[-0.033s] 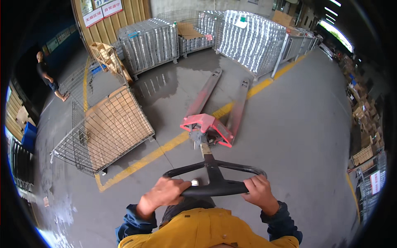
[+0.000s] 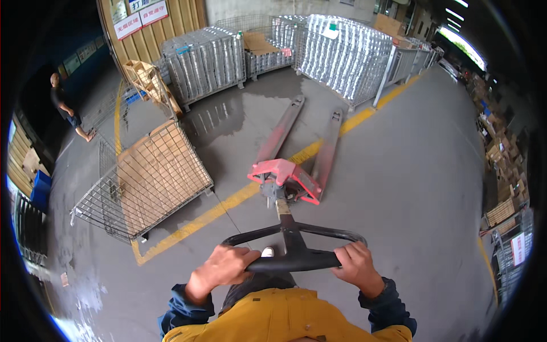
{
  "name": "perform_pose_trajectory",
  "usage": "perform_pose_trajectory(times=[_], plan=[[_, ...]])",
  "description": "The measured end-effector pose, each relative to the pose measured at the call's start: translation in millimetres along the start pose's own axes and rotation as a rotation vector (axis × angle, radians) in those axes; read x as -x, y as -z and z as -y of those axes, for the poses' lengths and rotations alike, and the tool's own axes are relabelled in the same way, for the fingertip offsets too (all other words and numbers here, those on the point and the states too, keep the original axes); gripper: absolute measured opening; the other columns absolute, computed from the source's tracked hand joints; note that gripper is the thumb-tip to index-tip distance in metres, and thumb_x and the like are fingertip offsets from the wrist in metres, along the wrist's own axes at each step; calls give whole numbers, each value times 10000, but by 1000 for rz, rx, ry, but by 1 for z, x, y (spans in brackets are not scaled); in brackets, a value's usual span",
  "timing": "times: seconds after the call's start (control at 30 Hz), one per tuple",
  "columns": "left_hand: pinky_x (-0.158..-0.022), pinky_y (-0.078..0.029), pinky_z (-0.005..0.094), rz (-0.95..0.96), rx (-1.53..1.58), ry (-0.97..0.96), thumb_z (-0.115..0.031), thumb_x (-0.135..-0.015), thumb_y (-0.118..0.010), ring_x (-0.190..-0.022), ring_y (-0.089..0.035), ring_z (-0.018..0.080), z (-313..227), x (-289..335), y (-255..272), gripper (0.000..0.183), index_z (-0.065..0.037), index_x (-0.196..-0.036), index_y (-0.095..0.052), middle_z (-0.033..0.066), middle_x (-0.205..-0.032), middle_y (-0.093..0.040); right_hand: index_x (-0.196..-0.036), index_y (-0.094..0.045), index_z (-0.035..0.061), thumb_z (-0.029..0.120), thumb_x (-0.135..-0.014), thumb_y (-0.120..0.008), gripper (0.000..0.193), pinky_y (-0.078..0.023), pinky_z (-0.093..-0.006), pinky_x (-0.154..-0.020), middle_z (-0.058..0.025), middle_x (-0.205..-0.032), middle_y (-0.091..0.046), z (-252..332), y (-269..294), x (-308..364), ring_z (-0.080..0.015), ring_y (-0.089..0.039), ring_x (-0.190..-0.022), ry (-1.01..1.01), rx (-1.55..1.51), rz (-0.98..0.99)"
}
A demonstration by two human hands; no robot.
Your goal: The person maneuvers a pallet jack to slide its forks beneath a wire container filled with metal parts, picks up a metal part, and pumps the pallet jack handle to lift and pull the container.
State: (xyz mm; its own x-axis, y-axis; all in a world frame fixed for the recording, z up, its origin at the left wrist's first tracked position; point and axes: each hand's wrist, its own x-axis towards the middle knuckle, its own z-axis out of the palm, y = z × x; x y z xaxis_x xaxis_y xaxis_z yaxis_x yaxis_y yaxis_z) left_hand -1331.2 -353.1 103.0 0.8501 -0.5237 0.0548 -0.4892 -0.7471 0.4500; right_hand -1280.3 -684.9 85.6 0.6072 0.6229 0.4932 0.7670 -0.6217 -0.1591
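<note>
In front of my body is the black loop handle [image 2: 295, 261] of a red pallet jack [image 2: 278, 170]. My left hand [image 2: 225, 265] is wrapped round the left end of its crossbar. Round the right corner my right hand [image 2: 358, 264] is closed. The handle's shaft runs forward to the red body. Two worn forks, a left fork [image 2: 280, 129] and a right fork [image 2: 326, 151], point away from me, low over the floor, with no load on them. The right one lies across a yellow floor line [image 2: 231, 202].
Left of the jack stands a wire mesh cage [image 2: 85, 212] with brown boards or boxes inside. Ahead are cages of shiny silver goods, a left stack [image 2: 206, 60] and a right stack [image 2: 345, 56]. Farther left is a person [image 2: 65, 102] in dark clothes. Cartons [image 2: 501, 154] line the far right.
</note>
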Motion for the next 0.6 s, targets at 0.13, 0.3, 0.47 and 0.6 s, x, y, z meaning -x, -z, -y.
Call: perform_pose_trajectory(times=[0.13, 0.3, 0.47, 0.6], plan=[[-566, -474, 394, -262, -133, -3, -137, -587, -708, -626, -612, 254, -24, 28, 7, 347, -88, -921, -629, 52, -673, -586, -745, -546, 82, 180, -483, -797, 376, -425, -351, -592, -53, -666, -512, 24, 29, 7, -238, -556, -677, 1, 34, -37], [-560, -459, 376, -734, -154, 55, -109, -588, -722, -601, -603, 273, -14, 26, -14, 259, -69, -811, -596, 84, -658, -594, -812, -565, 76, 179, -466, -816, 439, -426, -381, -610, -60, -722, -539, 3, 60, -1, -258, -560, -695, -48, 92, -151], [-513, -469, 319, -1156, 15, 96, -24, -699, -707, -524, -603, 254, 11, -21, -35, 192, -53, -809, -552, 96, -614, -589, -879, -564, 69, 178, -496, -819, 473, -435, -400, -598, -84, -760, -551, -32, 66, -43, -288, -561, -694, -68, 89, -248], [-508, -468, 350, -1164, 59, 162, 15, -693, -614, -533, -587, 314, 48, -61, -3, 180, -43, -848, -542, 123, -607, -539, -917, -558, 80, 186, -533, -814, 474, -451, -406, -590, -85, -774, -555, -51, 57, -91, -302, -563, -689, -79, 74, -331]])
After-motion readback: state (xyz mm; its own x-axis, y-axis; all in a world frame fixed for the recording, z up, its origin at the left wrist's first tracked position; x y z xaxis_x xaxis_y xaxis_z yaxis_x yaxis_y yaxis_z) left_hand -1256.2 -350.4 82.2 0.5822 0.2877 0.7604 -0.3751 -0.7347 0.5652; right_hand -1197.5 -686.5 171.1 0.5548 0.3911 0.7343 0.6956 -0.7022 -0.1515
